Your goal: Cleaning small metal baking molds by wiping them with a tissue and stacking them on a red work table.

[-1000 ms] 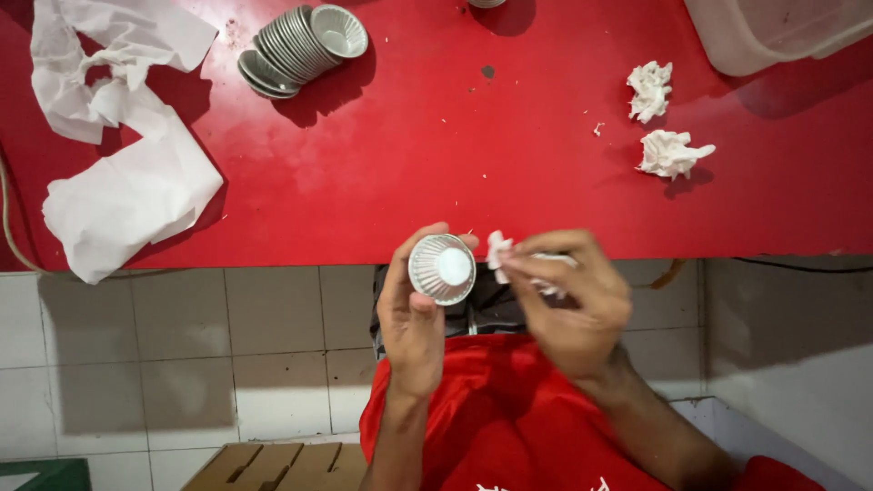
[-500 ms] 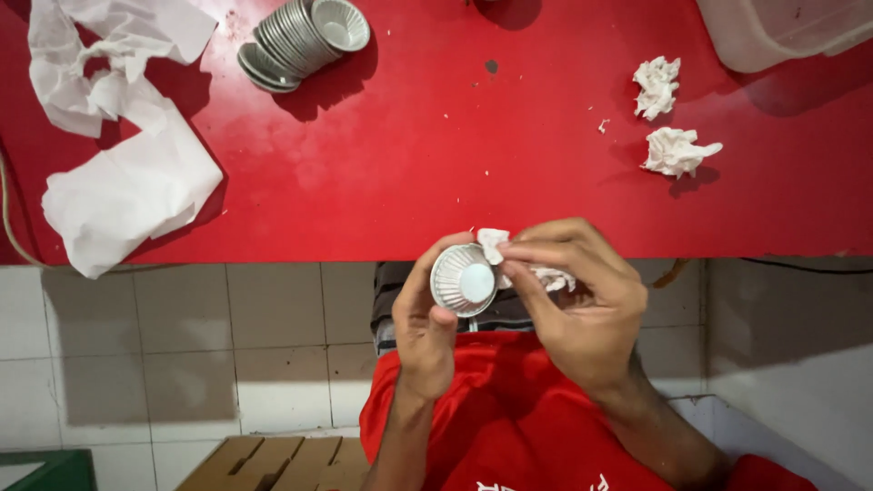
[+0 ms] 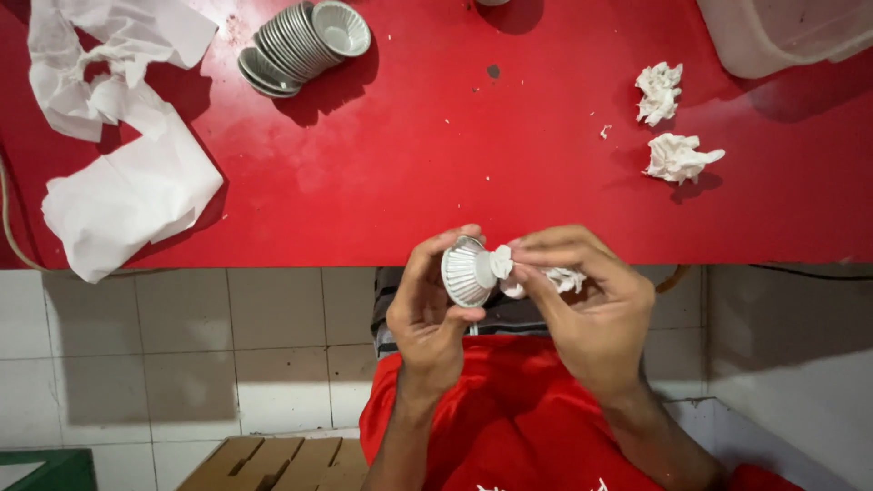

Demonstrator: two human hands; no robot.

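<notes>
My left hand (image 3: pixel 427 314) grips a small fluted metal cup (image 3: pixel 464 271), tilted so its mouth faces right. My right hand (image 3: pixel 587 309) pinches a wad of white tissue (image 3: pixel 505 265) and presses its tip into the cup's mouth; more of the tissue trails under my fingers. Both hands hover just off the near edge of the red table (image 3: pixel 436 164), above my lap.
A leaning stack of several matching metal cups (image 3: pixel 300 44) lies at the table's far left. Crumpled white paper sheets (image 3: pixel 118 173) cover the left end. Two tissue balls (image 3: pixel 668 127) sit at the right, near a translucent plastic container (image 3: pixel 782 32). White tiled floor below.
The cup has turned from facing me to facing sideways to the right, and my right hand has brought the tissue against its mouth.
</notes>
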